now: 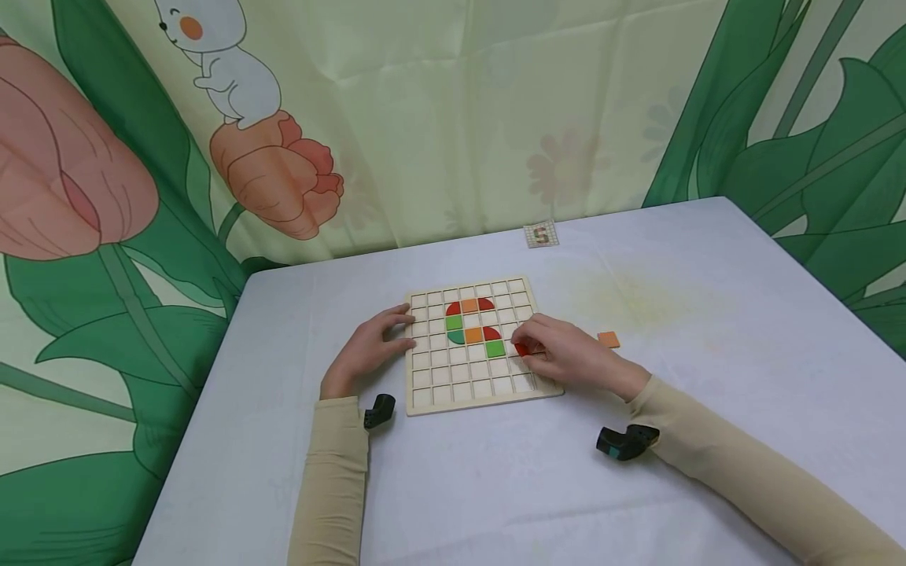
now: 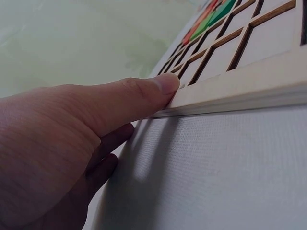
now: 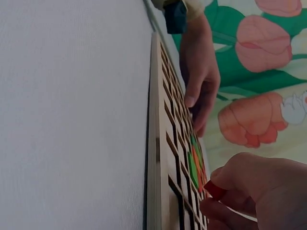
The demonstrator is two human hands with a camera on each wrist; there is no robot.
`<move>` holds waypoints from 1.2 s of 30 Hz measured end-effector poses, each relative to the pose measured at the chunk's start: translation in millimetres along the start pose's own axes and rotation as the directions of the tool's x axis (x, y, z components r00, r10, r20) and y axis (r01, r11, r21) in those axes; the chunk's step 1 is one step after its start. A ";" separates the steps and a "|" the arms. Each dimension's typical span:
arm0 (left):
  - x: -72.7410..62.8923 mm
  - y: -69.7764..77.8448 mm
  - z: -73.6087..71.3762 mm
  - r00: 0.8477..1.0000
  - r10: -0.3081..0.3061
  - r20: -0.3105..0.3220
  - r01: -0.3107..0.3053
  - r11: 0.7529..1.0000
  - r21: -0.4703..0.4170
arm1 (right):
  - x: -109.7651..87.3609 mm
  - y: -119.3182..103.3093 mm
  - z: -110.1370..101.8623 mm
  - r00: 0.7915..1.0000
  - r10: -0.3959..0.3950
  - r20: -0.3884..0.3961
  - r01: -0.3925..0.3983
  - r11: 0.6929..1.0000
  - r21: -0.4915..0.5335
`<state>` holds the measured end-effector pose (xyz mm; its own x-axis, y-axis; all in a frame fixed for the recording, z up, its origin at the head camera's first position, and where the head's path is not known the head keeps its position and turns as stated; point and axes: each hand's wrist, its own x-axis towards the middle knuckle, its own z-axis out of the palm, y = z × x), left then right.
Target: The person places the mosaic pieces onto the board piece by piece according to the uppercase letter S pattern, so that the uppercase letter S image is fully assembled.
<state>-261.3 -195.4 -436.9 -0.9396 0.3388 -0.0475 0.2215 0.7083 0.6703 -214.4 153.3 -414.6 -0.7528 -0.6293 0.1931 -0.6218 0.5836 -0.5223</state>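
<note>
A wooden grid board (image 1: 488, 406) lies on the table, with several red, orange and green tiles set in its middle cells. Among them are an orange square tile (image 1: 469, 305) and a light green square tile (image 1: 495, 348). My right hand (image 1: 569, 350) pinches a small red tile (image 3: 214, 190) between thumb and fingers, over the board's right part beside the light green square. At the board's left edge rests my left hand (image 1: 370, 346), its thumb (image 2: 165, 84) touching the rim in the left wrist view. Its other fingers extend along that side.
A loose orange tile (image 1: 609, 339) lies on the white-covered table (image 1: 467, 495), right of the board. Near the table's back edge is a small card (image 1: 541, 234) with a grid pattern. Behind hangs a printed curtain (image 1: 453, 118). Black cameras (image 1: 627, 442) sit at both wrists.
</note>
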 end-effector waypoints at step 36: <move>-0.2 0.0 -0.3 1.000 0.004 -0.012 -0.004 1.000 0.015 | 20.6 -5.8 23.2 0.988 -0.150 0.024 0.149 0.988 0.040</move>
<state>-261.1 -195.7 -436.7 -0.9417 0.3346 -0.0362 0.2292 0.7162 0.6592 -221.3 125.1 -426.8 -0.6455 -0.7221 0.2489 -0.7180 0.4625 -0.5202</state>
